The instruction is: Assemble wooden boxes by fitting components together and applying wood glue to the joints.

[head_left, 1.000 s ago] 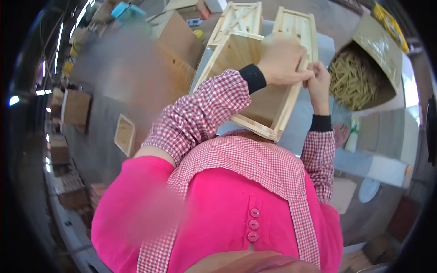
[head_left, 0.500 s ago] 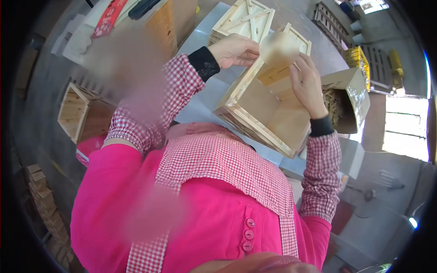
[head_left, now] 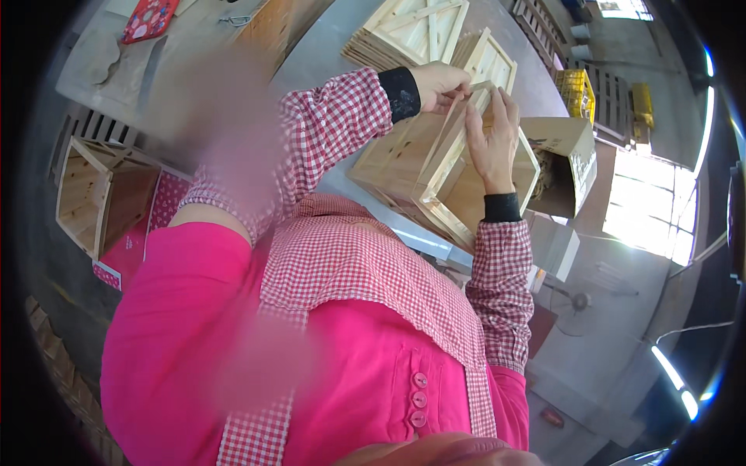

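"What takes up most room?"

"A blue-grey table (head_left: 536, 81). On its near side, right of centre, is an open wooden box (head_left: 392, 163). Beyond it, at the far side, stands a cross-braced wooden crate (head_left: 410, 35), and just right of the box is a cardboard carton (head_left: 563, 147)."

"And the hands?"

"Both at the box's far part. The left hand (head_left: 439, 85) has its fingers curled in, the right hand (head_left: 493, 151) its fingers extended, thumb apart. I can't tell whether either grips it."

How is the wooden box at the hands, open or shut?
Open: the wooden box has one uncovered side, and you can see inside it.
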`<state>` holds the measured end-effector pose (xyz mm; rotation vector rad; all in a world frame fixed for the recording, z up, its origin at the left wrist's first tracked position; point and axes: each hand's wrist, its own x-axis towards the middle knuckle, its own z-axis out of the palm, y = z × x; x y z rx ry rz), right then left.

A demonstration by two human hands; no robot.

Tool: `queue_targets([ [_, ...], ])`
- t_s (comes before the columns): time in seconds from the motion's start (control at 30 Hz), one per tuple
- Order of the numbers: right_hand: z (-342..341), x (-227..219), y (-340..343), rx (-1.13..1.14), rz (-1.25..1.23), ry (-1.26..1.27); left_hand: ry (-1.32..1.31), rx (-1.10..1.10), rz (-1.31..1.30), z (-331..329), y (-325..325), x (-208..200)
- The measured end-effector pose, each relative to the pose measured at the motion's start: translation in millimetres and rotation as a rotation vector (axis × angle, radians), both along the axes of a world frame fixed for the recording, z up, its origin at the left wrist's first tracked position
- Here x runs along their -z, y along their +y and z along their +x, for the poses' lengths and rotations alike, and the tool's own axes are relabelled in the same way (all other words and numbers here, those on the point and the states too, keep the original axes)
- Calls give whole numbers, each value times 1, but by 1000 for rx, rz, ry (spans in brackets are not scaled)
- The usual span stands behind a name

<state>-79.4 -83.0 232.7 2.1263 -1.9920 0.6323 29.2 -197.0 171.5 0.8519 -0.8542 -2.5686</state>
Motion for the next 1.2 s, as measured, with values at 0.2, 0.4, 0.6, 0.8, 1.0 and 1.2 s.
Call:
queue_targets([
  [0.2,-4,-1,4,15,36,-8,-82,-442,-801,-12,2,13],
  [0.4,13,6,-7,36,28,-35,140,-499,-1194,0,17,30],
  [0.6,22,6,-14,30,40,-39,310,-354,-951,-11,-27,23],
  [0.8,22,7,-14,33,9,-30,45,-211,-378,19,-38,16],
  [1.0,21,9,-18,30,-12,-78,187,183,102,37,-14,3],
  [1.2,20,9,-18,27,-23,-76,203,142,175,30,-28,5],
])
